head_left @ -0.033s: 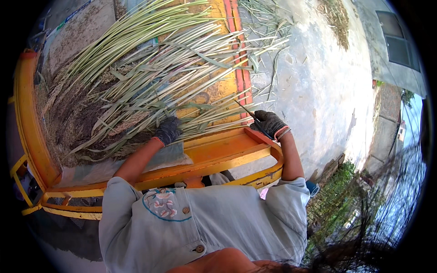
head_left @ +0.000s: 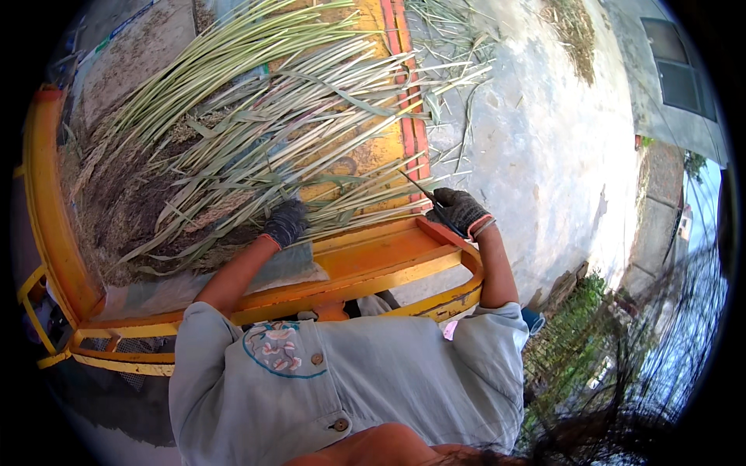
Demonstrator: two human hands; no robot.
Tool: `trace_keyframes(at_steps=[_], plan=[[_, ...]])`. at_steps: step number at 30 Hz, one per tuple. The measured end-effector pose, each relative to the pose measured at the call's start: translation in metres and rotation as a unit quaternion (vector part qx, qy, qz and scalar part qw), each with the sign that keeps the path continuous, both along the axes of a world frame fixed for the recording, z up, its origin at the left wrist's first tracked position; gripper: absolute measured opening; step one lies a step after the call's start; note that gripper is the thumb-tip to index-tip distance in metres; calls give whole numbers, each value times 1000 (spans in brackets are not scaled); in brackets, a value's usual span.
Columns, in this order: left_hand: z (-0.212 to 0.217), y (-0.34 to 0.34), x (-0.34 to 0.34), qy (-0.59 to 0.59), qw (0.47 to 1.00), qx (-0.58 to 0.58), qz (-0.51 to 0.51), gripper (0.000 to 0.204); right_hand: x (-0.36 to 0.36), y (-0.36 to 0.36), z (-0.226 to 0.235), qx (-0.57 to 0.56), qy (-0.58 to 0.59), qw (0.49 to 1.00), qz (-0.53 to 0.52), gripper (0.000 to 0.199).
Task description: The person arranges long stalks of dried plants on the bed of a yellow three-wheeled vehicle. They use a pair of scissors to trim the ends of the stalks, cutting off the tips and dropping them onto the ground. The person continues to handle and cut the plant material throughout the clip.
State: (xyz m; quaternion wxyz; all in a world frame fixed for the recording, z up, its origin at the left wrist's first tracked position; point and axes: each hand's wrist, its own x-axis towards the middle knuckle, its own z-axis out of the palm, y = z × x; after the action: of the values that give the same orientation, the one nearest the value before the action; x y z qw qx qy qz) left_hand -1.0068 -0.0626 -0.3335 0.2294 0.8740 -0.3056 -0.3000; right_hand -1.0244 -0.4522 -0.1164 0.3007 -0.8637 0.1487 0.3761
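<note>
Long pale-green stalks [head_left: 311, 147] with dark, seedy heads [head_left: 124, 198] lie across a yellow truck bed [head_left: 373, 159], heads to the left and stems to the right. My left hand [head_left: 287, 221], in a dark grey knit glove, is closed round a few stalks near the bed's near side rail. Beyond the bed's right edge, my right hand [head_left: 460, 211], gloved the same way, grips a pair of scissors [head_left: 422, 189]. Its dark blades point up and left, close to the stalk ends. The handles are mostly hidden in the glove.
A yellow metal rail [head_left: 350, 279] runs between my body and the stalks. An orange-red edge [head_left: 412, 101] bounds the bed on the right, with concrete ground [head_left: 536, 155] beyond. Cut leaves and stems [head_left: 451, 35] lie there at the far side. Green plants [head_left: 567, 330] grow at lower right.
</note>
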Motion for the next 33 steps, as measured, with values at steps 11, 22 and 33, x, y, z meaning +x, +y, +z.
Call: trace_keyframes(at_steps=[11, 22, 33], plan=[[-16, 6, 16, 20, 977, -120, 177, 28, -7, -24, -10, -10, -76, 977, -200, 50], [-9, 7, 13, -14, 972, -66, 224, 39, -9, -36, -19, 66, 19, 909, -412, 35], [27, 4, 11, 45, 978, -57, 197, 37, -16, -50, -30, 158, 12, 878, -452, 32]])
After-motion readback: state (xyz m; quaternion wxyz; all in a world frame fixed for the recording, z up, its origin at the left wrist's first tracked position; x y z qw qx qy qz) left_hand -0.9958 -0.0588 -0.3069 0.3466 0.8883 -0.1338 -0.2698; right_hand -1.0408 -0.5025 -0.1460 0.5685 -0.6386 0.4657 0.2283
